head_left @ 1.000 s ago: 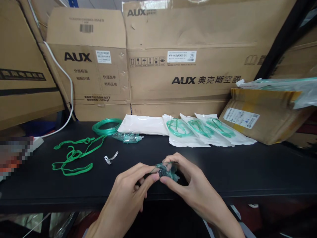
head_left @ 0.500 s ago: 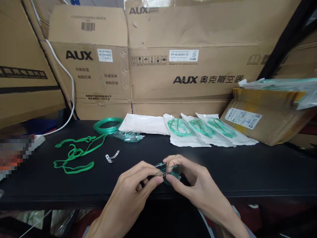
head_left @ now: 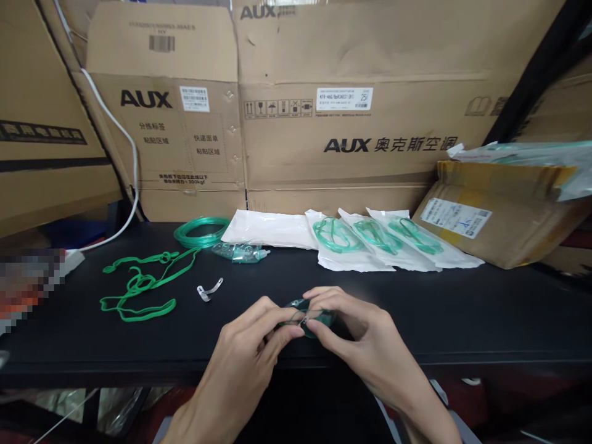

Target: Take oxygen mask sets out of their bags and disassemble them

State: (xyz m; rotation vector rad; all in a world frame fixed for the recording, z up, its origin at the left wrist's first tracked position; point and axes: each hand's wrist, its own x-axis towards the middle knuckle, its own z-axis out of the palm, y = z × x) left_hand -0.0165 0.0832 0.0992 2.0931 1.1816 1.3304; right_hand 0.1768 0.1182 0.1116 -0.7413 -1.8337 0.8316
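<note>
Near the front edge of the black table, a clear green plastic mask (head_left: 322,319) is pinched between my two hands. My left hand (head_left: 259,345) has thumb and fingers closed on its left side. My right hand (head_left: 356,324) grips it from the right, thumb in front and fingers behind. A small shiny piece shows between the fingertips; its shape is partly hidden. Left of my hands lies a bent metal strip (head_left: 209,290). Tangled green elastic straps (head_left: 143,285) rest farther left. A clear green part (head_left: 240,252) lies behind, beside coiled green tubing (head_left: 201,232).
White packets with green tubing (head_left: 337,237) and a plain white packet (head_left: 271,229) lie along the back of the black table (head_left: 439,320). A taped carton (head_left: 504,216) stands at right. Large AUX cardboard (head_left: 370,61) walls the back. A white cable (head_left: 135,160) hangs at left.
Both hands keep hold of the mask, with fingertips shifted slightly. The small shiny piece between them has tilted. The view has moved a little; the objects on the table have stayed put.
</note>
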